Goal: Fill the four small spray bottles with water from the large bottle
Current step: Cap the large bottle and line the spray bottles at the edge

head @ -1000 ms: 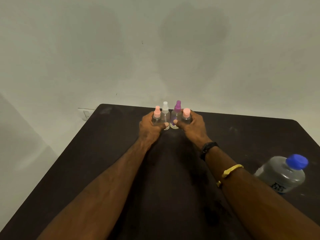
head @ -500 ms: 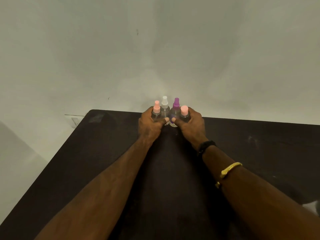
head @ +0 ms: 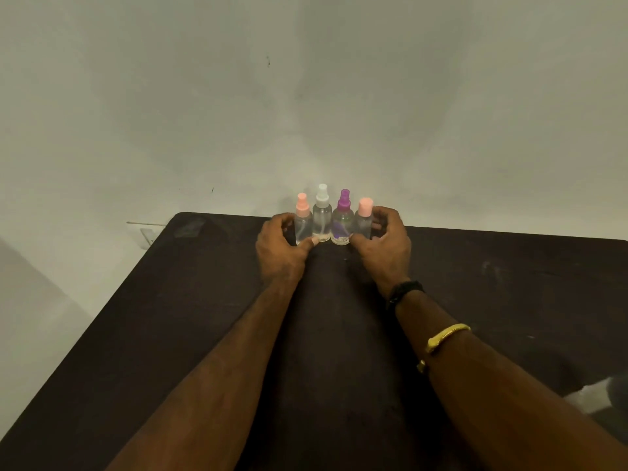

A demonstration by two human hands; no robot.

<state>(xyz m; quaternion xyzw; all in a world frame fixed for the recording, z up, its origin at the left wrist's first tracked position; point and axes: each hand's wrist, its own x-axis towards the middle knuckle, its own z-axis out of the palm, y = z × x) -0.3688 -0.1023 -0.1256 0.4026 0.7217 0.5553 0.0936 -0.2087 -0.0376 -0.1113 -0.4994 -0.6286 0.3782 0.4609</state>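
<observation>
Four small clear spray bottles stand in a tight row at the far edge of the dark table [head: 204, 317]: a pink-topped one [head: 302, 223], a white-topped one [head: 321, 217], a purple-topped one [head: 342, 222] and a pink-capped one [head: 364, 222]. My left hand [head: 280, 248] cups the row's left end, thumb tip at the pink-topped bottle's base. At the right end my right hand [head: 384, 244] curves loosely, fingers spread beside the pink-capped bottle. Neither hand clasps a bottle. Only a pale sliver of the large bottle [head: 593, 397] shows at the right edge.
A plain pale wall [head: 306, 96] rises right behind the bottles. A wall socket [head: 147, 234] sits left of the table's far corner. My right forearm wears a black band [head: 406, 288] and a gold bangle [head: 445, 336].
Both hands have loosened and drawn back from the row, showing more of the outer bottles. The view has tilted up, and the large bottle has slid almost out of sight.
</observation>
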